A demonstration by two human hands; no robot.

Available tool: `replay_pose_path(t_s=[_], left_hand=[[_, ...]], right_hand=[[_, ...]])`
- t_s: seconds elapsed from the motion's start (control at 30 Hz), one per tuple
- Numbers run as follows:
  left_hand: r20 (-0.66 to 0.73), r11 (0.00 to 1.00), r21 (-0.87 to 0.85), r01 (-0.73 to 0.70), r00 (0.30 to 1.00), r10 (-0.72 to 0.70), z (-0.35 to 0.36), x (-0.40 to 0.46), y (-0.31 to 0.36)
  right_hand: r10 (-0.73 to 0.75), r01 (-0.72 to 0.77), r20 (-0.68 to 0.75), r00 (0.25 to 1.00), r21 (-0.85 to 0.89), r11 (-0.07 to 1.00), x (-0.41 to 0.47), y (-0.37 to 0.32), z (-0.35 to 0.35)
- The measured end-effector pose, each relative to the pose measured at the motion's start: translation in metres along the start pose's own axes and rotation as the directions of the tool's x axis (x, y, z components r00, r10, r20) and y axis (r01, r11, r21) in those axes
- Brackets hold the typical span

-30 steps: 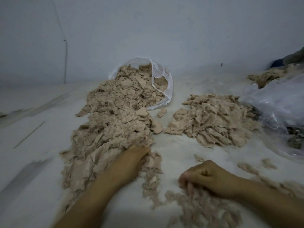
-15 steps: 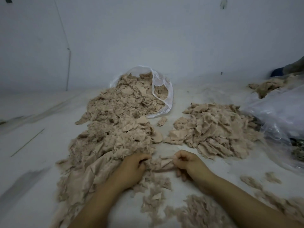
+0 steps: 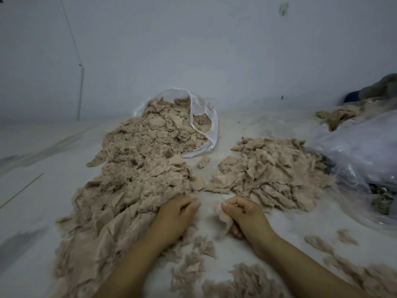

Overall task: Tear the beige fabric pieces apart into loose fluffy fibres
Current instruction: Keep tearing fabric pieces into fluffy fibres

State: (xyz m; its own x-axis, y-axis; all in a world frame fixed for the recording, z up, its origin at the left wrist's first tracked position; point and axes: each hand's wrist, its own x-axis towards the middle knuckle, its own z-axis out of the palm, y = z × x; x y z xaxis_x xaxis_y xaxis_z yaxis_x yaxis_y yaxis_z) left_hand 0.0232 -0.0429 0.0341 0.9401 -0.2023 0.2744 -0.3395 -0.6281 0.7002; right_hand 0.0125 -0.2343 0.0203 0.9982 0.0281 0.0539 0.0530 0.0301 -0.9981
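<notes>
- I see the right hand (image 3: 247,216) with fingers curled, pinching a beige scrap (image 3: 224,218) that hangs below its thumb.
- The left hand (image 3: 176,216) is curled at the near edge of the large pile (image 3: 133,186); it appears to grip fabric there, though the held piece is mostly hidden by the fingers.
- The two hands are close but apart, with bare bench (image 3: 210,203) between their fingertips.
- The large pile of beige pieces runs from the left forearm up to the mouth of a clear bag (image 3: 206,125), which lies on its side with pieces spilling out.
- A second pile (image 3: 275,171) lies right of centre, just beyond the right hand.
- One small scrap sits alone between the bag and the second pile.
- Loose fluffy fibres (image 3: 242,280) lie nearest me, between and below the forearms, and more trail off to the lower right.
- A larger plastic sack (image 3: 363,151) lies at the right edge, touching the second pile.
- A pale wall (image 3: 193,50) stands behind the bench.
</notes>
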Motion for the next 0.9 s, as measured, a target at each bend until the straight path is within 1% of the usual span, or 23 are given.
replay_pose_path(t_s=[0.03, 0.07, 0.13, 0.2, 0.27, 0.37, 0.47, 0.6, 0.67, 0.7, 0.73, 0.77, 0.83, 0.87, 0.9], left_hand=[[0.017, 0.99, -0.133, 0.038, 0.999, -0.036, 0.001, 0.001, 0.01], [0.066, 0.969, -0.231, 0.092, 0.995, -0.078, 0.005, 0.003, 0.017], [0.169, 0.935, -0.326, 0.141, 0.982, -0.089, 0.019, 0.002, 0.029], [0.162, 0.866, -0.459, 0.196, 0.978, -0.135, 0.03, 0.0, 0.034], [0.141, 0.787, -0.572, 0.23, 0.973, -0.182, 0.033, -0.001, 0.031], [0.076, 0.772, -0.605, 0.194, 0.98, -0.186, 0.033, -0.003, 0.027], [-0.006, 0.729, -0.66, 0.183, 0.969, -0.248, 0.032, -0.003, 0.026], [-0.035, 0.645, -0.733, 0.214, 0.936, -0.35, 0.032, -0.002, 0.025], [-0.104, 0.606, -0.776, 0.175, 0.912, -0.396, 0.026, -0.001, 0.023], [-0.15, 0.6, -0.787, 0.142, 0.9, -0.408, 0.022, -0.001, 0.022], [-0.183, 0.624, -0.773, 0.116, 0.901, -0.394, 0.017, -0.001, 0.02], [-0.186, 0.672, -0.733, 0.108, 0.918, -0.35, 0.014, -0.003, 0.019], [-0.091, 0.786, -0.607, 0.121, 0.971, -0.22, 0.012, -0.008, 0.022], [-0.037, 0.822, -0.558, 0.115, 0.986, -0.164, 0.011, -0.011, 0.023], [-0.015, 0.833, -0.543, 0.106, 0.991, -0.136, 0.01, -0.011, 0.024]], right_hand=[[-0.02, 0.02, 0.021, 1.0, -0.001, 1.0, -0.001, 0.0, 0.002], [-0.04, 0.04, 0.028, 0.999, 0.004, 0.999, -0.002, 0.0, 0.005], [-0.072, 0.071, 0.007, 0.997, 0.008, 0.997, -0.003, -0.001, 0.01], [-0.088, 0.088, -0.018, 0.996, 0.027, 0.996, -0.004, -0.001, 0.009], [-0.057, 0.057, 0.003, 0.998, 0.051, 0.997, -0.005, -0.001, 0.007], [0.014, -0.016, 0.099, 0.995, 0.023, 1.0, -0.005, 0.001, 0.002], [0.032, -0.039, 0.175, 0.984, 0.033, 0.999, -0.005, 0.001, 0.004], [0.044, -0.05, 0.205, 0.978, 0.026, 0.998, -0.006, -0.002, 0.004], [0.048, -0.05, 0.193, 0.98, 0.003, 0.999, -0.007, -0.005, 0.0], [0.05, -0.052, 0.16, 0.986, 0.01, 0.999, -0.006, -0.006, -0.002], [0.05, -0.055, 0.099, 0.994, 0.048, 0.997, -0.005, -0.006, -0.004], [0.057, -0.059, 0.018, 0.998, 0.118, 0.991, -0.004, -0.006, -0.005], [0.125, -0.077, -0.124, 0.984, 0.332, 0.94, 0.001, -0.006, -0.008], [0.166, -0.086, -0.167, 0.972, 0.406, 0.91, 0.003, -0.006, -0.009], [0.187, -0.096, -0.193, 0.963, 0.403, 0.91, 0.004, -0.005, -0.01]])
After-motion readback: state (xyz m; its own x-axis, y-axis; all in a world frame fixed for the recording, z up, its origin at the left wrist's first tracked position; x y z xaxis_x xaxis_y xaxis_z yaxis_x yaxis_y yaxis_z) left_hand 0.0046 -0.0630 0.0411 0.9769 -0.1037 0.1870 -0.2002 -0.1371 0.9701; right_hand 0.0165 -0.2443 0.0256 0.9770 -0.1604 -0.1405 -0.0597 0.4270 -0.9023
